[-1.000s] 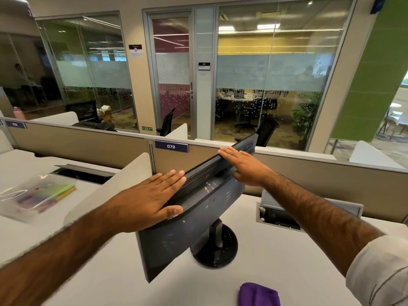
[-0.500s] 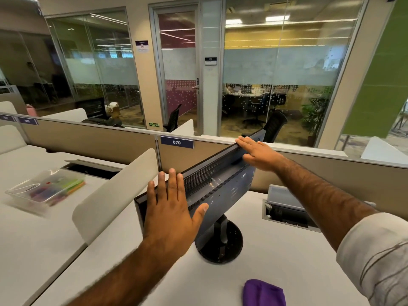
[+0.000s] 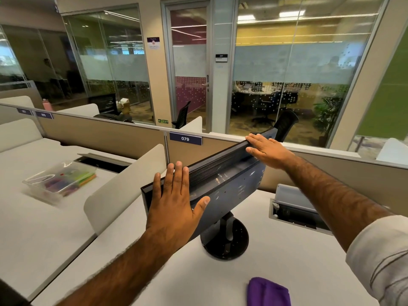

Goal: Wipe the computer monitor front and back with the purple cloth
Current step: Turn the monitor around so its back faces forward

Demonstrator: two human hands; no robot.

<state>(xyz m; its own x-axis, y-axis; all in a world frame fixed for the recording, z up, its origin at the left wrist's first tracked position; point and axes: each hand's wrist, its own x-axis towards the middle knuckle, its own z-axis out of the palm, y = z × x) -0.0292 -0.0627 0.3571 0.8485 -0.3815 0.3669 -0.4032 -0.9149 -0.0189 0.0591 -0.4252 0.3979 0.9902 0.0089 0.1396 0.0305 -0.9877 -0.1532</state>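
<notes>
Presently, head view, the only one supplied. Your left hand (image 3: 174, 206) lies flat against the near end of the monitor (image 3: 229, 184), fingers straight and reaching its top edge, thumb spread on the rear panel. Your right hand (image 3: 268, 151) rests with straight fingers on the top edge at the far end. Neither hand is clenched and neither grasps anything; both merely press.

The monitor stands upright on its round base (image 3: 225, 241), set diagonally on the desk (image 3: 287, 250), with the vented back and the stand neck facing you. The screen side is hidden from this view. Pale specks show on the rear panel; whether they are dust or marks cannot be told.

The purple cloth (image 3: 268, 292) lies bunched on the desk at the bottom of the frame, well apart from both hands, partly cut off by the edge.

Judgement: you are positioning the monitor, and wiping is not yet begun. Press evenly at both ends so the panel pivots on its base without tipping. Keep the base clear of the open cable hatch (image 3: 295, 210) to its right. One hand should steady the top edge when the other takes up the cloth.
</notes>
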